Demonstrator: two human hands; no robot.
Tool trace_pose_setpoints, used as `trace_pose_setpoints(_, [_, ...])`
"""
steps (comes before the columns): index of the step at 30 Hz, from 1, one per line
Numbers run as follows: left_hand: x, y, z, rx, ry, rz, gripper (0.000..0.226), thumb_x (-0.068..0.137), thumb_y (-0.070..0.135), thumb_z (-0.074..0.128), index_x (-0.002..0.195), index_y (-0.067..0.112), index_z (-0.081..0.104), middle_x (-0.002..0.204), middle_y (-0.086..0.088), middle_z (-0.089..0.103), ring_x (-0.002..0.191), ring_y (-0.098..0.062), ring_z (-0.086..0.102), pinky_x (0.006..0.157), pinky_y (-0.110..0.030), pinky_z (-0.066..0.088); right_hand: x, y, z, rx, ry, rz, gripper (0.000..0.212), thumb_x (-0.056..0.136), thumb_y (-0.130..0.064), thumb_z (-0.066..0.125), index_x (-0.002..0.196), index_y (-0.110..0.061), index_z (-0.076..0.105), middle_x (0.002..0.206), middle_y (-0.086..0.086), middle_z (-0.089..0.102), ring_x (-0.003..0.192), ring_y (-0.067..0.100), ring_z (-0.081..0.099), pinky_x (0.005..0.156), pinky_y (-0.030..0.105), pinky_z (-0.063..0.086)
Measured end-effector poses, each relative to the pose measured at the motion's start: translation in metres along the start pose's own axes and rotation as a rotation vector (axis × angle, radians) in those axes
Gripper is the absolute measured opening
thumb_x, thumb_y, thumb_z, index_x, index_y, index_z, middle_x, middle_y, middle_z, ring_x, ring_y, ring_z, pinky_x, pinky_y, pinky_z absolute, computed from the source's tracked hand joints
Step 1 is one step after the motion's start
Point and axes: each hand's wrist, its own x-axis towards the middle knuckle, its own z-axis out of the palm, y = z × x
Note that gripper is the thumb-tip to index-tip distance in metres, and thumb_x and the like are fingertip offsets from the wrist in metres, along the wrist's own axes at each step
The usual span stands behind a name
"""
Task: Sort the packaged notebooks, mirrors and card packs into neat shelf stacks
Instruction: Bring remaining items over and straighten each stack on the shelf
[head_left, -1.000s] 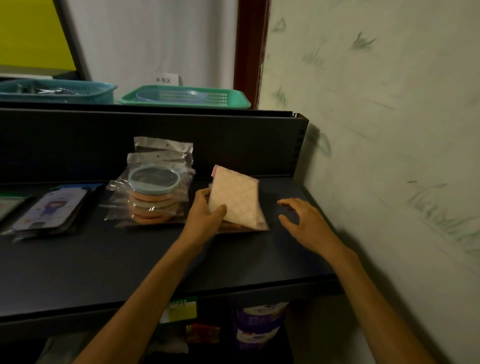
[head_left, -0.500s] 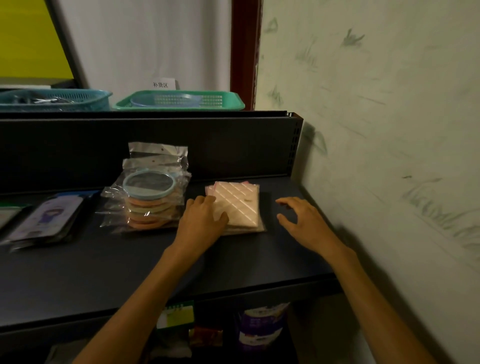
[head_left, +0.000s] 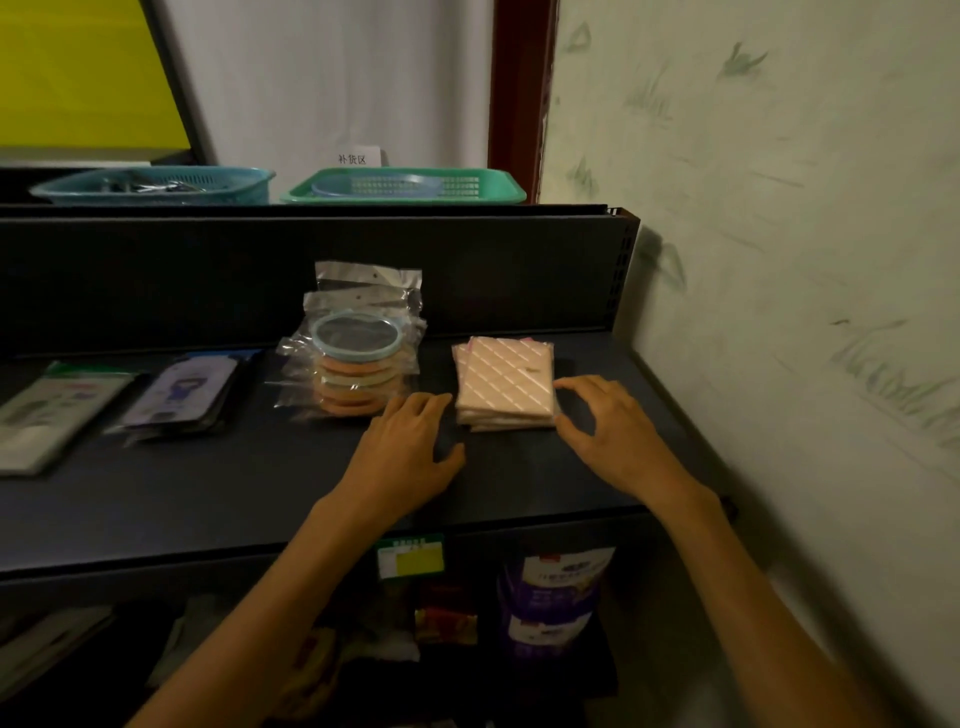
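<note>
Two hands are working at the dark shelf (head_left: 260, 483). One small stack of pink quilted packs (head_left: 504, 382) is lying flat near the shelf's right end; how many packs are in it is hard to count, since only their edges are peeking out. The left hand (head_left: 410, 447) is resting palm down just left of the stack, fingers relaxed and holding nothing. The right hand (head_left: 608, 431) is hovering at the stack's right edge, fingers spread and loosely curved, fingertips at or touching the edge. One pile of bagged round mirrors (head_left: 356, 371) is sitting to the left, roughly five high. Two flat packaged piles (head_left: 182, 389) are lying further left, one cut off. Two baskets (head_left: 405, 184) are standing behind.
</note>
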Motion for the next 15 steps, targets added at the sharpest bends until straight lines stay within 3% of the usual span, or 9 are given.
trace_pose_setpoints(7, [-0.051,-0.052,-0.035,0.025,0.061,-0.019,0.069,0.087,0.045,0.058,0.146,0.026,0.029,0.147,0.002,0.037,0.134,-0.021,0.033,0.102,-0.041,0.036,-0.007,-0.070,0.031,0.012,-0.029,-0.079,0.040,0.090,-0.028,0.059,0.128,-0.020,0.052,0.126,0.000,0.054,0.116,0.019,0.047,0.101,0.035,0.038])
trace_pose_setpoints(15, [-0.135,-0.174,-0.092,0.120,0.048,-0.182,0.067,0.090,0.048,0.053,0.146,0.023,0.027,0.147,0.001,0.035,0.134,-0.025,0.029,0.105,-0.044,0.032,-0.002,-0.210,0.098,-0.007,-0.116,-0.178,0.046,0.091,-0.035,0.056,0.133,-0.019,0.048,0.134,-0.001,0.049,0.124,0.019,0.044,0.105,0.037,0.035])
